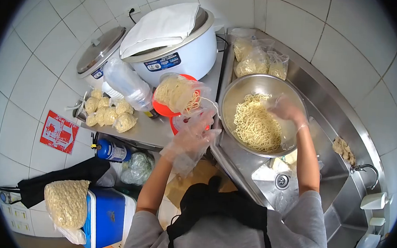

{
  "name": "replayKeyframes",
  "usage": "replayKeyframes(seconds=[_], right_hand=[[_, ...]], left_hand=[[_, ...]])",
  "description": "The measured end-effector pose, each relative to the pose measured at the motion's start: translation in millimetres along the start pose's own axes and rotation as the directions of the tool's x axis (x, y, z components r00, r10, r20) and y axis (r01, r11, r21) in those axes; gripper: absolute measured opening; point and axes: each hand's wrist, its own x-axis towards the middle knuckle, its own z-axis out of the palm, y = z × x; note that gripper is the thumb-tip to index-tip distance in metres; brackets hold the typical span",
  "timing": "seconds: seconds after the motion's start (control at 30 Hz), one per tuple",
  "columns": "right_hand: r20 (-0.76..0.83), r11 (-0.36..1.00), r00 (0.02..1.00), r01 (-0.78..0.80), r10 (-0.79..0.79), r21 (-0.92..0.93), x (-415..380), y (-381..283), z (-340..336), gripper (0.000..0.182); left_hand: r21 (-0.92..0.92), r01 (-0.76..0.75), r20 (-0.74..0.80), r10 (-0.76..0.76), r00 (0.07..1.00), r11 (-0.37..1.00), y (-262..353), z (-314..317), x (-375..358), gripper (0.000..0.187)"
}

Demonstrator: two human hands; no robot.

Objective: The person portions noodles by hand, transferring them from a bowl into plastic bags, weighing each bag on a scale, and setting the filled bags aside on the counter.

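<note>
Holding noodle bag [178,93] left hand [192,133], right hand [286,109] in noodles [256,125]

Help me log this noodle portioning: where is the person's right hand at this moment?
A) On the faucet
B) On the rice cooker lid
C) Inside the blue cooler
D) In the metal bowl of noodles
D: the gloved right hand reaches into the metal bowl and touches the noodles, while the left hand holds a bag of noodles beside it.
</note>
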Motion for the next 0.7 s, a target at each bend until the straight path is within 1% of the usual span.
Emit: replayKeyframes(seconds=[0.03, 0.07, 0.1, 0.13, 0.17, 0.2, 0.23, 0.27, 0.3, 0.33, 0.37, 0.43, 0.47, 0.5, 0.57, 0.6, 0.63, 0.67, 0.7], right_hand=[[0.032, 0.982, 0.987, 0.161, -0.159, -0.096, -4.4, -5.2, 8.4, 0.041], [0.041, 0.983, 0.986, 0.163, -0.160, -0.089, -6.8, -9.9, 15.1, 0.041], [0.119, 0.967, 0.977, 0.149, -0.176, 0.209, -7.1, -16.7, 23.4, 0.044], [0.191, 0.869, 0.959, 0.095, -0.211, 0.485, -8.4, -32.4, 26.8, 0.050], [0.207, 0.869, 0.956, 0.085, -0.210, 0.488, -7.2, -45.9, 29.3, 0.050], [0.211, 0.875, 0.951, 0.103, -0.225, 0.472, -4.8, -59.4, 32.2, 0.057], [0.217, 0.882, 0.946, 0.118, -0.239, 0.457, -4.7, -71.8, 39.2, 0.066], [0.236, 0.882, 0.943, 0.104, -0.234, 0.459, -4.2, -79.7, 59.3, 0.066], [0.026, 0.813, 0.962, 0.216, -0.273, 0.541, -1.4, -83.9, 87.1, 0.072], [-0.189, 0.733, 0.940, 0.340, -0.284, 0.589, -0.4, -89.9, 104.1, 0.078], [-0.179, 0.735, 0.942, 0.333, -0.282, 0.591, -1.1, -100.9, 104.2, 0.078], [0.010, 0.658, 0.990, 0.084, -0.137, 0.748, 1.7, -118.1, 99.2, 0.077], [0.048, 0.508, 0.994, 0.008, -0.099, 0.861, 5.3, -119.1, 105.5, 0.054], [0.052, 0.508, 0.994, 0.006, -0.100, 0.862, 8.1, -119.0, 103.4, 0.054], [0.130, 0.721, 0.989, -0.043, -0.066, 0.692, 12.4, -116.8, 95.8, 0.031], [0.061, 0.643, 0.994, 0.010, -0.088, 0.766, 9.8, -116.9, 95.0, 0.014], [0.061, 0.644, 0.994, 0.013, -0.092, 0.765, 8.7, -119.0, 88.2, 0.014], [0.026, 0.666, 0.997, 0.028, -0.072, 0.746, 8.5, -120.3, 79.5, 0.015], [-0.009, 0.687, 0.999, 0.043, -0.053, 0.725, 8.9, -122.7, 70.6, 0.016]], left_hand=[[-0.001, 0.009, 0.000, -0.009, 1.000, 1.000, -3.8, 2.5, -1.8, 0.068], [-0.038, -0.108, 0.021, 0.109, 0.994, 0.993, -9.7, 7.8, -3.6, 0.068], [-0.080, -0.224, 0.036, 0.227, 0.973, 0.971, -13.5, 13.4, -5.6, 0.067], [-0.087, -0.213, 0.037, 0.217, 0.976, 0.973, -14.2, 19.3, -8.4, 0.067], [-0.105, -0.187, 0.073, 0.195, 0.978, 0.977, -14.2, 26.9, -11.9, 0.066], [-0.124, -0.159, 0.111, 0.172, 0.979, 0.980, -13.7, 35.4, -16.6, 0.064], [-0.138, -0.142, 0.116, 0.158, 0.981, 0.980, -10.8, 43.0, -20.4, 0.064], [-0.147, -0.042, 0.169, 0.067, 0.983, 0.988, -4.5, 47.9, -21.5, 0.063], [-0.150, 0.053, 0.221, -0.019, 0.975, 0.987, 3.3, 49.0, -22.1, 0.061], [-0.132, 0.146, 0.287, -0.104, 0.952, 0.980, 20.9, 41.6, -24.6, 0.058], [-0.139, 0.153, 0.290, -0.108, 0.951, 0.978, 17.5, 45.7, -27.4, 0.058], [-0.236, 0.031, 0.249, 0.030, 0.968, 0.971, 9.9, 50.4, -32.1, 0.054], [-0.238, 0.035, 0.247, 0.026, 0.969, 0.971, 8.1, 48.1, -36.1, 0.054], [-0.255, 0.044, 0.246, 0.021, 0.969, 0.966, 6.0, 43.2, -41.7, 0.050], [-0.271, 0.052, 0.245, 0.017, 0.969, 0.961, 4.2, 30.0, -52.5, 0.047], [-0.205, -0.054, 0.093, 0.075, 0.993, 0.977, 3.4, 22.3, -58.3, 0.040], [-0.121, -0.149, -0.057, 0.143, 0.988, 0.981, 2.9, 14.7, -62.8, 0.034], [-0.118, -0.149, -0.062, 0.143, 0.988, 0.982, 2.2, 7.3, -64.4, 0.034], [-0.114, -0.159, -0.188, 0.136, 0.973, 0.981, 1.6, -0.3, -64.0, 0.032]])
